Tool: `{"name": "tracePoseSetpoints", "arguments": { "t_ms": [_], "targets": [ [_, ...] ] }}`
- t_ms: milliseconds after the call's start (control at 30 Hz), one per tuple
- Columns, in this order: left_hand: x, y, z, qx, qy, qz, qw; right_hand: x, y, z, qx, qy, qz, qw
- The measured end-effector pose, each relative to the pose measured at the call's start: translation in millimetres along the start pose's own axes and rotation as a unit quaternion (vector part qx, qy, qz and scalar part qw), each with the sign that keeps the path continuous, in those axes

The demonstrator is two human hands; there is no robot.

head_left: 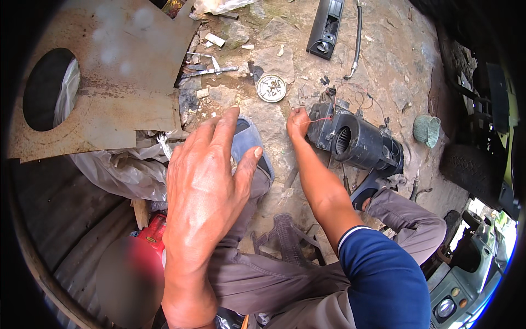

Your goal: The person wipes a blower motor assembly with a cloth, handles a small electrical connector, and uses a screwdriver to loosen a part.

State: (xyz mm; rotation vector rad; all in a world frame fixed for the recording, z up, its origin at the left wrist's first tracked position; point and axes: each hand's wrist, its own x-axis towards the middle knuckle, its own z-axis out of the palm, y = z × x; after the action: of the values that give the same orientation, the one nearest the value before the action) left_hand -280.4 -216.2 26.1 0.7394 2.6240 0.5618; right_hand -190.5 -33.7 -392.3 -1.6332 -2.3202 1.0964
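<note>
My left hand [200,189] is raised close to the camera, back upward, fingers stretched and thumb apart, with nothing in it. Lower and farther off, my right hand [297,122] is at the left end of a black blower unit [359,140], which lies on the ground with its round slotted opening showing. The fingers of that hand are curled together. A thin red wire [318,119] runs between the hand and the housing. Whatever is pinched in the fingers is too small to make out. Loose wires [361,98] trail from the unit's far side.
A round tin [271,88] of small screws sits beyond my hands. Farther off lie a black panel [326,27] and a hose [356,46]. A rusty metal sheet [131,71] is at left, a green mesh cup [427,130] at right. My sandalled feet flank the work spot.
</note>
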Motion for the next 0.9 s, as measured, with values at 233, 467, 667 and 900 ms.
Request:
{"name": "tracePoseSetpoints", "arguments": {
  "t_ms": [233,467,667,900],
  "targets": [
    [1,2,1,-0.005,-0.004,-0.002,1.000,9,-19,8,-0.014,0.003,0.012,1.000],
    [2,1,1,-0.005,-0.005,0.003,1.000,24,-18,13,-0.066,-0.045,0.017,0.997],
    [2,0,1,-0.004,-0.002,0.004,1.000,23,-13,17,-0.036,-0.036,0.012,0.999],
    [3,3,1,0.000,-0.007,0.004,1.000,33,-7,26,0.044,-0.012,-0.019,0.999]
  ]
}}
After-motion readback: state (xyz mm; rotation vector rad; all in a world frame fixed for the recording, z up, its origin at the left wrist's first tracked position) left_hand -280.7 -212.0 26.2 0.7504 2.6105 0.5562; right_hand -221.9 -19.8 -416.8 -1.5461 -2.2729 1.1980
